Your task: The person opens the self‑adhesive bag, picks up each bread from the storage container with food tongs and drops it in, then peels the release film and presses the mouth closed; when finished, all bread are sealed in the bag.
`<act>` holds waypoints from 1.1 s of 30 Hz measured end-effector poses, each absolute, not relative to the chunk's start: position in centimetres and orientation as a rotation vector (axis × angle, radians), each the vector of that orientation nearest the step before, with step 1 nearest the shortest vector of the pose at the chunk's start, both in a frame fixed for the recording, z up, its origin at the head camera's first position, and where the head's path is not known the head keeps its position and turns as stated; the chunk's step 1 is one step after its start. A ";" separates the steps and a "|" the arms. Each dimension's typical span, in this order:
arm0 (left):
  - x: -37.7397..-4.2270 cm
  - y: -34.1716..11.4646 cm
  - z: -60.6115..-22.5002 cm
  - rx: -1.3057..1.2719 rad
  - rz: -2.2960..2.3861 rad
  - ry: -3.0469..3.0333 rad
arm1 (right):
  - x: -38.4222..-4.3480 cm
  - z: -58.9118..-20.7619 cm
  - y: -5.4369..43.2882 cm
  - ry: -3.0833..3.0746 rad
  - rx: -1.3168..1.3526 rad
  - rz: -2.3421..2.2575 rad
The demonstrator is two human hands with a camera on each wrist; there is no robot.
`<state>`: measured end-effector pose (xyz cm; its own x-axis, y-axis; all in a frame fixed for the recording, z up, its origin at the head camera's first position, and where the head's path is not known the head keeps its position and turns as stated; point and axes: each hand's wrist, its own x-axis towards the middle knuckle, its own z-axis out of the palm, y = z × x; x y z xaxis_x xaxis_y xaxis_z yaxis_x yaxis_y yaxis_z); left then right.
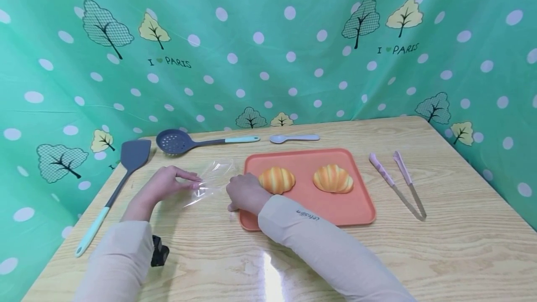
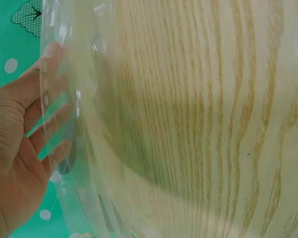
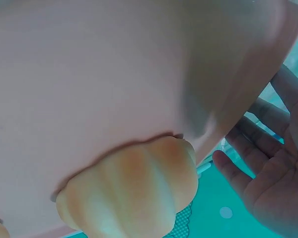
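A clear plastic bag (image 1: 216, 178) spreads between the two hands, left of a coral tray (image 1: 308, 212). At its left side my left hand (image 1: 169, 182) pinches the film between thumb and fingers. In the left wrist view the film (image 2: 97, 124) overlaps the fingers (image 2: 57, 119). My right hand (image 1: 247, 192) is at the bag's right side, over the tray's left rim. Its fingertips are hidden behind the rim in the right wrist view, so I cannot tell whether it grips the film. A croissant (image 1: 278, 180) lies on the tray just beside this hand.
Another croissant (image 1: 333, 179) sits at the tray's right. Tongs with pink handles (image 1: 394, 176) lie farther right. At the back are a skimmer (image 1: 176, 142) and a small lilac spoon (image 1: 295, 138). A spatula (image 1: 121, 183) lies along the left edge. A patterned green cloth (image 1: 268, 59) hangs behind.
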<state>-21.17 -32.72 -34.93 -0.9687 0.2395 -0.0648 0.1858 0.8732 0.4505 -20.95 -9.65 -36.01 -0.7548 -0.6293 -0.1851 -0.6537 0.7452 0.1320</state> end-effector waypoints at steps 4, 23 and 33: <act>-21.2 -32.8 -34.8 0.359 0.694 2.925 | -20.9 -35.9 -9.6 2.816 -1.041 0.293; -20.7 -33.4 -33.6 0.306 0.863 2.938 | -20.8 -35.9 -9.8 2.813 -1.024 0.316; -20.4 -33.5 -33.0 0.305 0.998 2.896 | -20.8 -35.9 -9.7 2.805 -1.016 0.282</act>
